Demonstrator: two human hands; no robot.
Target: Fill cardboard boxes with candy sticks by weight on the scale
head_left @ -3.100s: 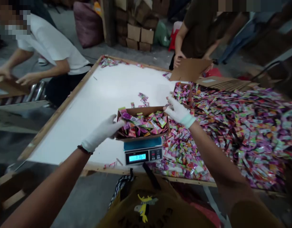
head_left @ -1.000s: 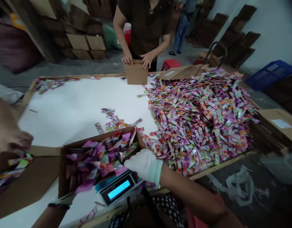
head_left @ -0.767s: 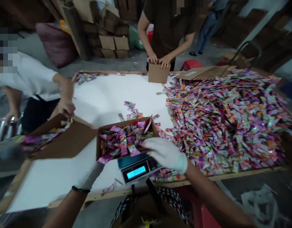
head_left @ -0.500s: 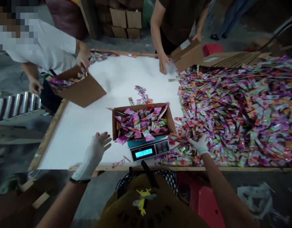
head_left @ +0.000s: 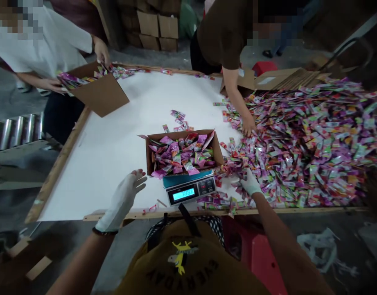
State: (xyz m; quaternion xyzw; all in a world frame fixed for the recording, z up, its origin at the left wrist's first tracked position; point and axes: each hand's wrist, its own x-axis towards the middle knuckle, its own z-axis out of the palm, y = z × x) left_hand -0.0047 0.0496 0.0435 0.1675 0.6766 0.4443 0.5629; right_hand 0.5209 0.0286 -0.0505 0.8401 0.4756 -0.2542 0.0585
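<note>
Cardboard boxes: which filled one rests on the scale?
The box at front centre, on the scale behind its display; the other visibly filled box is held tilted by the white-shirted co-worker.

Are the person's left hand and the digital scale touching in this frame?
Apart. The head view shows bare white tabletop between the left hand and the near left side of the digital scale.

Box on scale, packets right

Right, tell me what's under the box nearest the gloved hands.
A digital scale: the front of its blue platform, lit display and buttons show. The box hides the rest.
</note>
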